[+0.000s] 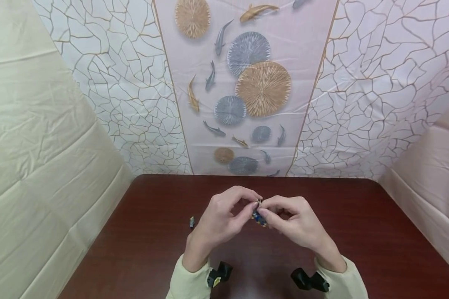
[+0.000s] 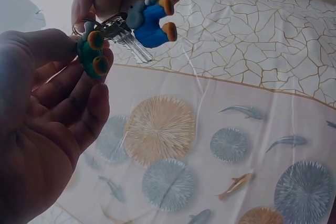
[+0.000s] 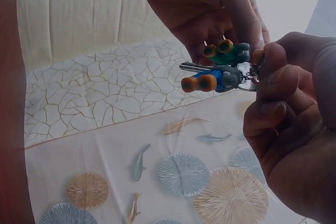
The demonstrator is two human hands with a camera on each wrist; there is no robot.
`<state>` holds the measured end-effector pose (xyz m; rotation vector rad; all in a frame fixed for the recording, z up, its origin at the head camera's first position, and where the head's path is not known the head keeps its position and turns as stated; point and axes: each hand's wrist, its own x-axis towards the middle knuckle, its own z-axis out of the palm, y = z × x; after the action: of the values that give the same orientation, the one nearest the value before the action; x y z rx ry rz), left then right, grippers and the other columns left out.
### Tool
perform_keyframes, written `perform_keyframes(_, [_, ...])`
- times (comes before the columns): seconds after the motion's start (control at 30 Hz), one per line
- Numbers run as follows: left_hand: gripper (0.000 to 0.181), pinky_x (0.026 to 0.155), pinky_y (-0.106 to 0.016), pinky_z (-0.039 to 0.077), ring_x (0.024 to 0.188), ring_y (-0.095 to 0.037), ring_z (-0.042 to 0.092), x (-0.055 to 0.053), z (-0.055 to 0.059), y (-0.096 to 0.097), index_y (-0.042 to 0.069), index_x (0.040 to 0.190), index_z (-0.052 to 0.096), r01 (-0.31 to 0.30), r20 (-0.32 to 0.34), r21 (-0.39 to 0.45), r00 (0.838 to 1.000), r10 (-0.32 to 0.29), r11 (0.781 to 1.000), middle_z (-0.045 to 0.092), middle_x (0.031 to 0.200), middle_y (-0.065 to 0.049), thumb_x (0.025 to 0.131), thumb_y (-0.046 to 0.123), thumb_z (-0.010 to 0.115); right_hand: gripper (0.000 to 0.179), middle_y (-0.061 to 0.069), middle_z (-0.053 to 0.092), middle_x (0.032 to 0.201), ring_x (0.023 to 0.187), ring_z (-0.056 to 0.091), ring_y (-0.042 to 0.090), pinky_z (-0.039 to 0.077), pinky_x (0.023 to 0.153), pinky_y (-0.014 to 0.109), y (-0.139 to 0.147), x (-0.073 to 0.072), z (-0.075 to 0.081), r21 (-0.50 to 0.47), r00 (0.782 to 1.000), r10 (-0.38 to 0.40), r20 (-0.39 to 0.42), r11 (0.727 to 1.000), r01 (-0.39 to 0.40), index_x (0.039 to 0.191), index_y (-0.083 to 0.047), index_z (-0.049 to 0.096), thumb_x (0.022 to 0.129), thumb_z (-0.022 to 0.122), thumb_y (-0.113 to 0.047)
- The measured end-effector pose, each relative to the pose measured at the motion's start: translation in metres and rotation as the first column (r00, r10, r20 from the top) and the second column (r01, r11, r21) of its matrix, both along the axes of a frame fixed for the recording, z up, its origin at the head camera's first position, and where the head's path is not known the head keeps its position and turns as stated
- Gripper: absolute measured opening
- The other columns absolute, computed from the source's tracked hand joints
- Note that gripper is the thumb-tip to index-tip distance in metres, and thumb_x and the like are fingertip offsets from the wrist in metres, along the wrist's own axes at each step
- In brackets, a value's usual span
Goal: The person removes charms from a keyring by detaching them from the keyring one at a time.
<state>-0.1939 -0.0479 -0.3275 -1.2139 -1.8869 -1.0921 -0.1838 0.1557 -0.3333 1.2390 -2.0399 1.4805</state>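
Note:
Above the table, my left hand [image 1: 222,218] and right hand [image 1: 299,220] meet, fingertips close together, both pinching a small metal key ring [image 1: 260,203]. A silver key [image 2: 135,47] with a toothed edge hangs from it. Beside the key dangle two figure charms: a blue one [image 2: 153,23] with grey parts and orange feet, and a green one [image 2: 92,53] with orange feet. In the right wrist view the blue charm [image 3: 205,80] hangs below the green charm [image 3: 227,52], with the key between them. Fingers hide part of the ring.
A small figure-like piece [image 1: 192,222] in blue and yellow lies on the dark red-brown table [image 1: 153,253], left of my left hand. Black wrist cameras [image 1: 221,273] sit at both cuffs. Patterned cloth [image 1: 247,137] hangs behind the table, with pale fabric walls [image 1: 60,166] at the sides.

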Motion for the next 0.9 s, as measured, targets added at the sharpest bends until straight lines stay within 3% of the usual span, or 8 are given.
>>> perform_keyframes(0.27, [0.011, 0.066, -0.01, 0.05, 0.072, -0.004, 0.06, 0.001, -0.001, -0.003, 0.009, 0.1, 0.064, -0.017, 0.056, 0.018, 0.998, 0.016, 1.0, 0.07, 0.092, -0.001, 0.091, 0.002, 0.066, 0.029, -0.001, 0.06, 0.07, 0.055, 0.051, 0.001, 0.041, 0.045, 0.013, -0.002, -0.002, -0.002, -0.027, 0.997, 0.038, -0.066, 0.999, -0.04, 0.093, -0.009, 0.069, 0.081, 0.065, 0.017])
perform_keyframes(0.57, [0.008, 0.065, -0.015, 0.052, 0.068, -0.005, 0.059, 0.001, -0.002, -0.01, 0.01, 0.097, 0.065, -0.048, 0.127, 0.002, 0.991, 0.047, 0.999, 0.067, 0.084, 0.0, 0.091, 0.005, 0.067, 0.025, 0.0, 0.064, 0.071, 0.057, 0.054, 0.003, 0.042, 0.045, 0.016, 0.002, 0.0, 0.001, 0.027, 1.0, 0.018, -0.011, 0.999, -0.018, 0.094, -0.012, 0.07, 0.085, 0.066, 0.011])
perform_keyframes(0.73, [0.007, 0.062, -0.018, 0.053, 0.067, -0.006, 0.059, 0.0, -0.007, -0.017, 0.011, 0.097, 0.065, -0.074, 0.181, 0.0, 0.981, 0.073, 0.997, 0.067, 0.083, 0.0, 0.091, 0.007, 0.067, 0.023, -0.001, 0.064, 0.071, 0.058, 0.051, 0.002, 0.041, 0.045, 0.017, 0.005, 0.001, 0.004, 0.05, 1.0, 0.0, 0.008, 0.999, -0.001, 0.093, -0.013, 0.07, 0.086, 0.066, 0.008])
perform_keyframes(0.9, [0.006, 0.062, -0.019, 0.054, 0.068, -0.003, 0.059, -0.004, -0.014, -0.024, 0.013, 0.094, 0.065, -0.124, 0.263, -0.024, 0.957, 0.126, 0.992, 0.067, 0.084, 0.003, 0.091, 0.008, 0.067, 0.023, -0.002, 0.062, 0.071, 0.058, 0.05, 0.004, 0.04, 0.044, 0.018, 0.006, -0.001, 0.004, 0.048, 0.999, 0.024, 0.02, 0.999, -0.025, 0.092, -0.013, 0.07, 0.086, 0.066, 0.009])
